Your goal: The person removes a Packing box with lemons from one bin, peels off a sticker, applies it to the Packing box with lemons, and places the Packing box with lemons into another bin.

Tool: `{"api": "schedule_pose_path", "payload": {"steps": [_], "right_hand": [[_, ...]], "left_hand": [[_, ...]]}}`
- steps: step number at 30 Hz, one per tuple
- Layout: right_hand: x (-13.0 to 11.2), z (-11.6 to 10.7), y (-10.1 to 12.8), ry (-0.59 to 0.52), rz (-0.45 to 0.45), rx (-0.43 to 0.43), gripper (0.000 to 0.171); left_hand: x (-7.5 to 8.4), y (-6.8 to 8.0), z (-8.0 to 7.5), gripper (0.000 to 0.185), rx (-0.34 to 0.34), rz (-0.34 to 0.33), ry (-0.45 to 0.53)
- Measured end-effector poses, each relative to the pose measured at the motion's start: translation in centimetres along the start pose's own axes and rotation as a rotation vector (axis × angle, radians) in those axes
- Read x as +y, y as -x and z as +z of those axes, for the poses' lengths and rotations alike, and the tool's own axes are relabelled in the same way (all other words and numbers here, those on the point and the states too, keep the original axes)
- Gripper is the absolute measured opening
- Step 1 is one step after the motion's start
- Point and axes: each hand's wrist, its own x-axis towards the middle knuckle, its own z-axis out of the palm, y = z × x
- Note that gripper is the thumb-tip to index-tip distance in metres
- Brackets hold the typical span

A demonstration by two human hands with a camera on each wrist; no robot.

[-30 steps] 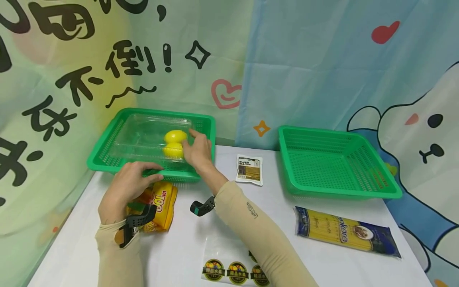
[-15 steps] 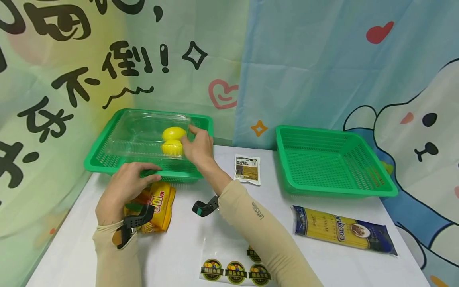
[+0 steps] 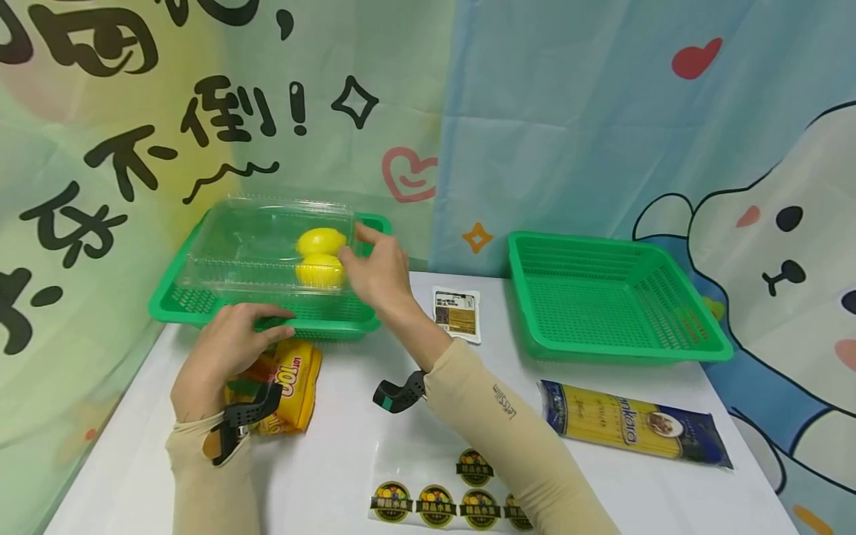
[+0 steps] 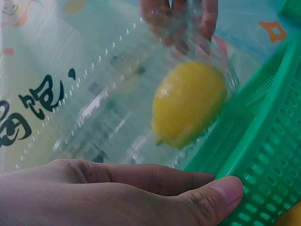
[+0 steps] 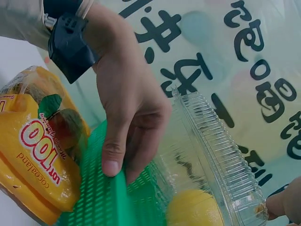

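My right hand [image 3: 381, 271] pinches the right end of a clear plastic clamshell box [image 3: 254, 234]. Inside, two lemons [image 3: 321, 242] lie together at that same end. The box is raised over the left green basket [image 3: 334, 325] and overlaps its back rim in the head view. With thumb and fingers, my left hand [image 3: 230, 345] grips the basket's front rim; the left wrist view shows the thumb [image 4: 228, 189] on the outside. Just below that hand is a yellow Lot 100 candy bag [image 3: 297, 383], partly hidden by the wrist.
A second green basket [image 3: 622, 353] stands at the right. Between the baskets lies a small white and brown packet [image 3: 457, 313]. A pack of spaghetti [image 3: 622, 420] is at the front right. Near the front edge lies a clear plastic sheet with round fruit labels [image 3: 436, 505], partly under the right sleeve.
My right hand has lifted the clamshell box with the lemons upward from inside the left basket. My left hand keeps its hold on the rim. The head view has shifted slightly right.
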Motion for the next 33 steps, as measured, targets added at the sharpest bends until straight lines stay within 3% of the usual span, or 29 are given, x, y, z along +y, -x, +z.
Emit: {"api": "schedule_pose_path", "payload": {"steps": [33], "right_hand": [[1.5, -9.1, 3.8, -0.076, -0.091, 0.065, 0.053]], "left_hand": [[0.4, 0.1, 0.2, 0.038, -0.040, -0.054, -0.010]]}}
